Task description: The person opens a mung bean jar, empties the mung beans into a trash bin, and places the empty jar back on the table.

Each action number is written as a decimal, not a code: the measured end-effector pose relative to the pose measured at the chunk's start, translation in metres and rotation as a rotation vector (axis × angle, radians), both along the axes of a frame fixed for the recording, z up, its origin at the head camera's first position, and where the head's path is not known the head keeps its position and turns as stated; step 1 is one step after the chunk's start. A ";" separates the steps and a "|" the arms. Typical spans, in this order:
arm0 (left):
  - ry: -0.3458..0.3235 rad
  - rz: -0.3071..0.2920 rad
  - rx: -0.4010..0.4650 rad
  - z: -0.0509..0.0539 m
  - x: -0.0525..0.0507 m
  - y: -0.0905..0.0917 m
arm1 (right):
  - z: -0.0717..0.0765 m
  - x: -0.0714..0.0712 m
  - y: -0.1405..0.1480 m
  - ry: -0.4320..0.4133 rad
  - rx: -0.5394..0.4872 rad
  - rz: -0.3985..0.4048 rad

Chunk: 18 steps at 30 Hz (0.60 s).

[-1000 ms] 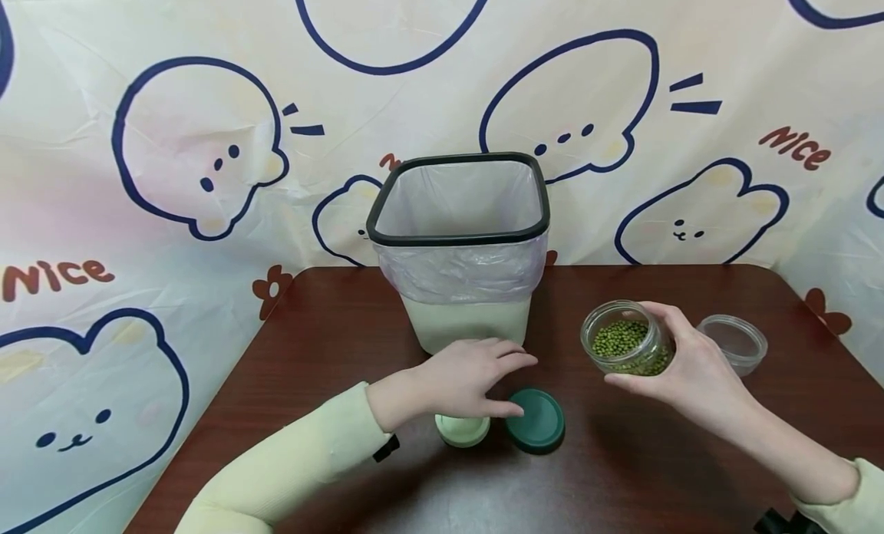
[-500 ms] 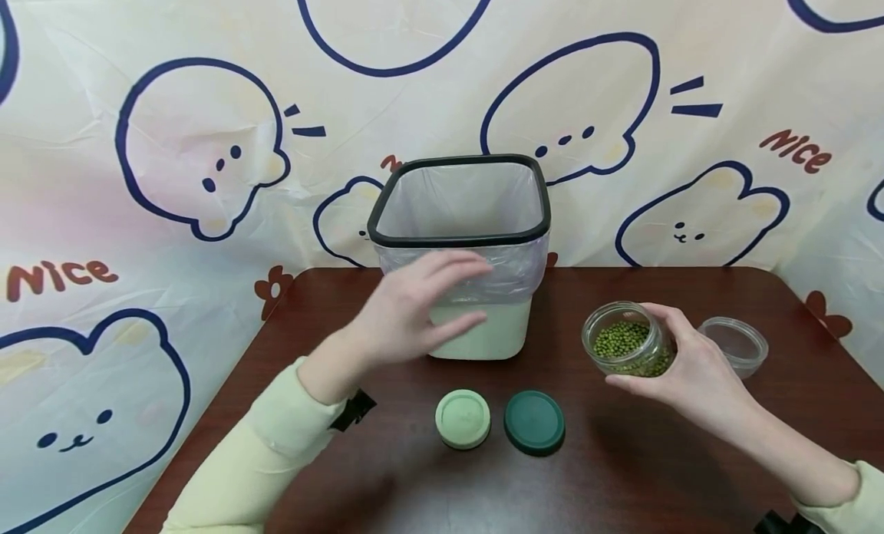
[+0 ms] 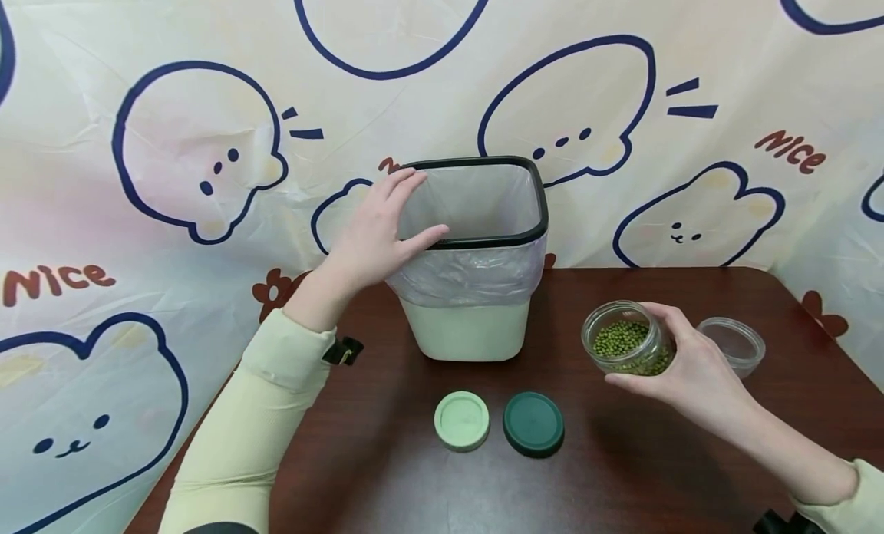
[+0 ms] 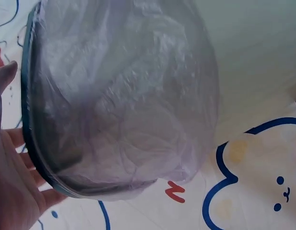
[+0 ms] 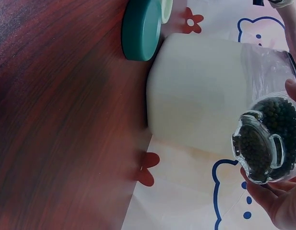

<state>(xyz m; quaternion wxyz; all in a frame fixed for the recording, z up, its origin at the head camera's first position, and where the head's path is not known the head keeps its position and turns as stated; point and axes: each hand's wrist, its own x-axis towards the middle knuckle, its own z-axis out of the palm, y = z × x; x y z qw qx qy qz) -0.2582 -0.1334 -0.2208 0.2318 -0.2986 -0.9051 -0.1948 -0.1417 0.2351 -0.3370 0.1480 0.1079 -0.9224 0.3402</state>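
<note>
My left hand is at the left side of the bin, level with its dark rim. Its fingers are spread and loosely extended, holding nothing. The left wrist view has the thumb on one side of the rim and the fingers partly behind it; contact cannot be told. A purplish plastic liner folds down over the bin's outside. At the right, my right hand grips a clear round jar, lidless and tilted toward the bin. Small green beans lie inside it, above the table.
A light green lid and a dark green lid lie side by side in front of the bin. Behind the right hand stands a clear round container. A printed cloth hangs behind the brown table.
My left hand has risen from above the two lids, moving up and left to the bin's rim. The right hand and jar have stayed in place.
</note>
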 end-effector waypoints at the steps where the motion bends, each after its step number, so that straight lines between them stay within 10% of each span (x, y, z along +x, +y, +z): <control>1: -0.030 0.031 -0.007 0.001 -0.002 -0.001 | 0.000 0.000 0.000 -0.002 0.001 -0.001; 10: -0.264 0.179 -0.060 0.001 -0.011 -0.005 | 0.000 -0.002 -0.002 0.012 -0.005 0.015; 18: -0.307 0.216 -0.093 -0.002 -0.015 -0.003 | 0.006 -0.006 -0.001 0.027 0.012 0.013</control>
